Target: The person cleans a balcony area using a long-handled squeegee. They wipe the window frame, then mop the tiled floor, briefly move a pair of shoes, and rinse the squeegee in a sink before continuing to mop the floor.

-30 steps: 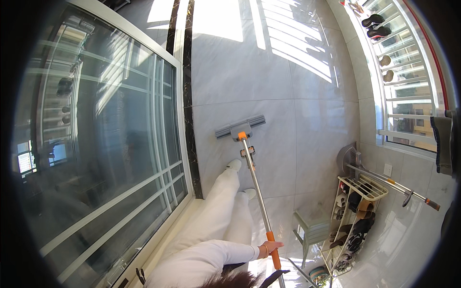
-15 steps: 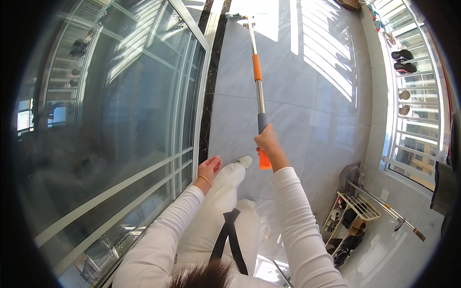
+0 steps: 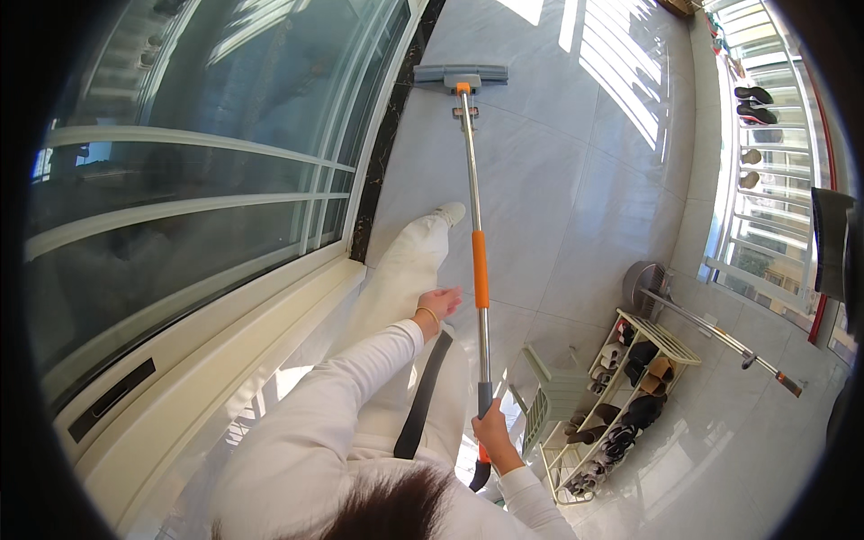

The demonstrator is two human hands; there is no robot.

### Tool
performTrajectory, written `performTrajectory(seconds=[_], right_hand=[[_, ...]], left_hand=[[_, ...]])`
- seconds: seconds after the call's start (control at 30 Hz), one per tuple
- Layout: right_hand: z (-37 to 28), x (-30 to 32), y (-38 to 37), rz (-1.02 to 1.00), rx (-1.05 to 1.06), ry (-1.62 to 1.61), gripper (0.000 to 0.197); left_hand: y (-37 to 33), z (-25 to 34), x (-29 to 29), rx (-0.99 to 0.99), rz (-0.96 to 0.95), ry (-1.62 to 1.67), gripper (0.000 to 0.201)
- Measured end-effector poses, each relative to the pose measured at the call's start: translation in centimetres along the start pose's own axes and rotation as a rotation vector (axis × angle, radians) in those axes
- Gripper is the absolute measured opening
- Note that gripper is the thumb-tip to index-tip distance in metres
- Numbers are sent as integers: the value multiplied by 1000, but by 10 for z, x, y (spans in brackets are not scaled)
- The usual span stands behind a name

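Observation:
A long mop (image 3: pixel 480 270) with a steel pole, an orange sleeve and a wide grey head stretches away from me over the floor. Around its grey grip, close to my body, my right hand (image 3: pixel 492 430) is closed. The mop head (image 3: pixel 475 76) lies crosswise at the far end, beside the dark door threshold. My left hand (image 3: pixel 439 304) hangs in front of my left leg, just left of the pole and apart from it. Its fingers are loosely stretched and hold nothing.
On my left stands a glass sliding door (image 3: pixel 225 171) with a white frame. A shoe rack (image 3: pixel 661 335), a green plastic stool (image 3: pixel 551 387), a grey fan (image 3: pixel 641 286) and another pole (image 3: pixel 720 337) stand to the right. White window bars (image 3: pixel 774 193) run beyond them.
My right hand has drawn the mop back toward my body, bringing its whole head into view. My left hand has shifted right, and its fingers have loosened. My view has turned, showing the stool.

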State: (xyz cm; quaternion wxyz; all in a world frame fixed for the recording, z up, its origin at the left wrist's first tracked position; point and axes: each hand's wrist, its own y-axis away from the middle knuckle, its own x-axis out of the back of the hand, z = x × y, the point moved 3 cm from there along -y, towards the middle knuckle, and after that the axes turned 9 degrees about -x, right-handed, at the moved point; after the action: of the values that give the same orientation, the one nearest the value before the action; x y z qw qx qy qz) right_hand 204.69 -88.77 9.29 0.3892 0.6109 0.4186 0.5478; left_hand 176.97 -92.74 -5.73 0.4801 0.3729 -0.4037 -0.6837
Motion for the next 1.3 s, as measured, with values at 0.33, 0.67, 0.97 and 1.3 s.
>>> performTrajectory(seconds=[0.33, 0.67, 0.97, 1.3], right_hand=[[317, -75, 330, 16, -461, 207, 43], [275, -117, 265, 27, -306, 105, 38], [-198, -51, -13, -111, 122, -484, 31], [-350, -4, -28, -20, 122, -160, 26]], left_hand=[[174, -326, 34, 432, -408, -1043, 57], [77, -279, 42, 410, -355, -797, 73], [-88, 159, -27, -550, -3, -659, 21], [-79, 261, -29, -613, 102, -951, 17]])
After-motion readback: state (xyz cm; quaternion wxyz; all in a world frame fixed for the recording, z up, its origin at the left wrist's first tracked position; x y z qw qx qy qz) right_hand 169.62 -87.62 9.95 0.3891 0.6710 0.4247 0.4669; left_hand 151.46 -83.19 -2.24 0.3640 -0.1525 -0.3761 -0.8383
